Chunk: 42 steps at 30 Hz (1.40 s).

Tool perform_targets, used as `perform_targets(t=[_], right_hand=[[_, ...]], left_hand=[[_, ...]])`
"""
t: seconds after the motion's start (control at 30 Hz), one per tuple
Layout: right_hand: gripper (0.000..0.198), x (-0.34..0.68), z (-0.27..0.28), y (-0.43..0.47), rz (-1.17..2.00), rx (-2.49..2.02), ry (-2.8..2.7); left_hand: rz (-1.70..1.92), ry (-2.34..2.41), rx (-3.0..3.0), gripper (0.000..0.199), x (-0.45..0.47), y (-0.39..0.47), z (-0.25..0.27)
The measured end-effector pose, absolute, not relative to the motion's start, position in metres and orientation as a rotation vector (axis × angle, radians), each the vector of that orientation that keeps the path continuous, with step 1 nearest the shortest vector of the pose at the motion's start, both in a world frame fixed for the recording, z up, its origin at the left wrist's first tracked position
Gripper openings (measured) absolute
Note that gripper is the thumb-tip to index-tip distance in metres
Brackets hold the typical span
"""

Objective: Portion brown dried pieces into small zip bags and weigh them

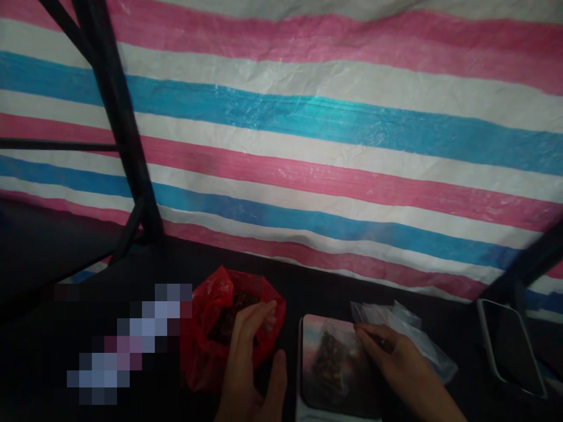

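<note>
Left hand [250, 357] was at the bottom centre of the frame, fingers [259, 313] dipped into the mouth of the red bag [211, 328], thumb spread wide and loose below. Whether those fingertips pinched any of the dark stuff [229, 319] inside, I could not tell; the light was too dim. Right hand [396, 357] lay to the right of it, fingers pinching the edge of a small clear pouch [332, 351] that rested on the scale [308, 375], dark bits showing through the plastic. The pouch ran lengthwise up and down the frame, its open edge at the right hand. So the red bag sat just left of the scale, the left hand the nearer one to it, the pouch just right of that hand. Behind the right hand lay a heap of clear bags [396, 322]. A phone [510, 346] lay at the lower right of the dark tabletop [321, 287]. A striped tarp [308, 146] filled the back, with a black frame [118, 117] slanting at upper left.
</note>
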State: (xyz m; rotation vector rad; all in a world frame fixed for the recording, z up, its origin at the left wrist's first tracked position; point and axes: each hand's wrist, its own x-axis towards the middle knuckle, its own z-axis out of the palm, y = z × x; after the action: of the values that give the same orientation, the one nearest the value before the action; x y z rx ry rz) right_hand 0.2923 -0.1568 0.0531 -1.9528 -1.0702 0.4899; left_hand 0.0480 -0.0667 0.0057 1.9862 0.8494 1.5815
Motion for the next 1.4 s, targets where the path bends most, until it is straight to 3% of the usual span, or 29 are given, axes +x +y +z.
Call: perform_targets(t=[0.13,0.3,0.7,1.2,1.4], right_hand=[[0.051,0.307,0.051,-0.159,0.434,-1.965,-1.004],[0.041,0.312,0.052,-0.163,0.389,-1.901,-1.022],[0.035,0.302,0.061,-0.162,0.642,-1.884,-1.057],[0.044,0.291,0.052,-0.156,0.783,-1.995,-1.066],[0.038,0.278,0.057,-0.152,0.711,-1.890,-1.060]], left_hand=[[1.657,0.850,2.016,0.043,0.051,-0.068,0.006],[1.646,0.794,2.186,0.046,0.044,-0.061,0.007],[1.635,0.768,2.091,0.044,0.038,-0.056,0.007],[1.661,0.683,2.065,0.047,0.044,-0.055,0.013],[1.470,0.734,2.038,0.031,0.057,-0.065,0.018]])
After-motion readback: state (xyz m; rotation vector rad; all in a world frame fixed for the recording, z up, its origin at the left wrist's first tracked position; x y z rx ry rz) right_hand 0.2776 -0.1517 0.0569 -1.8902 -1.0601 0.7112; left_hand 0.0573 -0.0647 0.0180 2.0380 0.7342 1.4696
